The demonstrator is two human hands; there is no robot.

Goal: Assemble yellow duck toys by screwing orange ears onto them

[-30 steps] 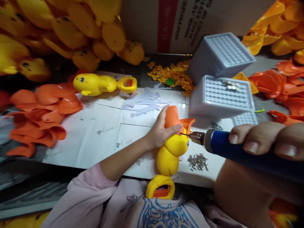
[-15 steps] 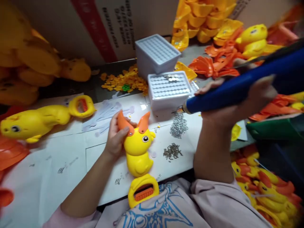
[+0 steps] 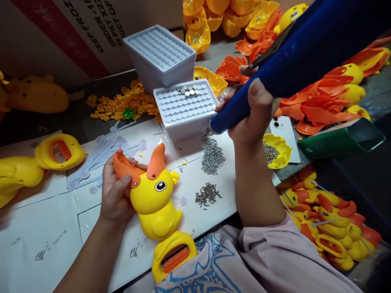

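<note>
Compared with one second ago, the right hand [image 3: 258, 108] has taken the blue screwdriver [image 3: 233, 112] away from the first orange beak piece [image 3: 122, 166], and its tip is now at the far end of the silver screws [image 3: 213, 158]; the view has also turned to the right. The right hand is closed around the thick body of this tool, with the thumb lying along it. Whether the tip touches the screws, I cannot tell. The left hand [image 3: 116, 193] is half closed and has hold of the first orange beak piece, the thumb in front and the other fingers mostly hidden behind. This piece is on the yellow duck toy [image 3: 152, 197], which lies just to the right of the left hand, its handle [image 3: 175, 237] toward the person's shirt [image 3: 259, 252]. A small screw head is visible close to the left thumb. The second orange beak piece [image 3: 157, 162] stands near the left fingers, on their right side.

Between the two hands are the silver screws and, nearer to the person, the brownish screws [image 3: 207, 194]. Just beyond the screwdriver tip there is a pale tray [image 3: 189, 127] with round metal cells [image 3: 187, 91] on it. To the right of the right wrist one sees a yellow bowl [image 3: 285, 154] containing more screws, beside a white phone [image 3: 284, 132]. Well apart from the left hand, on its left, lies another yellow toy [image 3: 21, 175].
</note>
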